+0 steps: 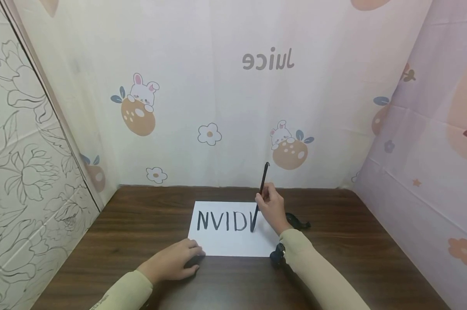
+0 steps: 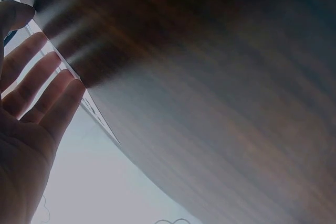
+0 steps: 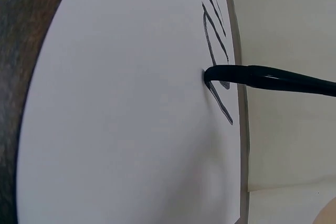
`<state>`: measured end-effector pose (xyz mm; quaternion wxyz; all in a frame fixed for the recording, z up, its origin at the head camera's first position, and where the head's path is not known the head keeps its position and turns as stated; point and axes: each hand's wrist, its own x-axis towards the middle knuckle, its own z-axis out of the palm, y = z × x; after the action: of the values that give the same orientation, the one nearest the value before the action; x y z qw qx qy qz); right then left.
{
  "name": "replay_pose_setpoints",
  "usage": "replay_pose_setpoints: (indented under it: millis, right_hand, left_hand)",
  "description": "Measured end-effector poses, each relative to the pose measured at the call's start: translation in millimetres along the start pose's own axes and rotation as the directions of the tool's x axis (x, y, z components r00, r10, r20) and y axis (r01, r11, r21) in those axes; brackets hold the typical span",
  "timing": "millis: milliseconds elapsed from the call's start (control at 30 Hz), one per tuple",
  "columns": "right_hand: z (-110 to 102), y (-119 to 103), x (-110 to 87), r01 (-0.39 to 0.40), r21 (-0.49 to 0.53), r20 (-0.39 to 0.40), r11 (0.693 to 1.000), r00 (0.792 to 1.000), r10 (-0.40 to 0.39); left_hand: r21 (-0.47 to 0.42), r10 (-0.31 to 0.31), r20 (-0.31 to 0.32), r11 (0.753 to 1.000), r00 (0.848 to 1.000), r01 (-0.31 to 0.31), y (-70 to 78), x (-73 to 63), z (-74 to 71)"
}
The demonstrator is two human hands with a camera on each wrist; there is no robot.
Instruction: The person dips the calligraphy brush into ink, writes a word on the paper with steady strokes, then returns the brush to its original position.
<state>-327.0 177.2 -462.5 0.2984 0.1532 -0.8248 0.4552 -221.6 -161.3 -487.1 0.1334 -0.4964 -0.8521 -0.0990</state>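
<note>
My right hand (image 1: 273, 207) pinches a dark-handled writing brush (image 1: 264, 178) and holds it nearly upright over a white sheet of paper (image 1: 229, 246). In the right wrist view, the wet black bristles (image 3: 223, 73) bend against the sheet at the lower end of a slanted stroke (image 3: 222, 107). Large black letters (image 1: 220, 221) reading NVID run across the upper half, with this stroke just right of the D. My left hand (image 1: 175, 259) rests at the sheet's lower left corner, fingertips on its near edge. The left wrist view shows the fingers (image 2: 63, 103) loosely extended and slightly spread.
A glossy dark curved object (image 1: 297, 221) lies right of the paper, partly behind my right wrist. Beneath everything is a dark wooden table (image 1: 140, 228). Printed curtains (image 1: 233, 99) close off the back and both sides. A small black device (image 1: 277, 256) sits at my right wrist.
</note>
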Motion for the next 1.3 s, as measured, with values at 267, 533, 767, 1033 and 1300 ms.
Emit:
replay_pose_setpoints:
  millis: [267,533,767,1033,1300]
  right_hand:
    - [0,-1,-0.9,-0.008,0.005,0.008,1.0,1.0,0.008]
    - [-1,-2,0.8,-0.026,0.004,0.022,1.0,0.999,0.026]
    - [-5,-6,5.9,0.013,-0.009,0.007,1.0,1.0,-0.013]
    - [-11,-7,13.0,0.057,0.011,-0.004,0.998,0.998,-0.057]
    - [-16,-9,17.4,0.061,-0.017,-0.024,0.998,0.998,-0.062]
  left_hand:
    - [-0.005,-0.002,0.005,1.0,1.0,0.002,0.7,0.0,-0.3]
    - [-0.004,-0.008,0.017,1.0,1.0,0.008,0.3,-0.1,0.2]
    - [-0.006,-0.003,0.014,1.0,1.0,0.003,0.6,0.1,-0.4]
    - [-0.013,-0.021,0.029,1.0,0.999,0.021,2.0,0.7,-2.0]
    - [-0.012,-0.04,0.051,0.999,0.998,0.04,3.2,0.0,-3.2]
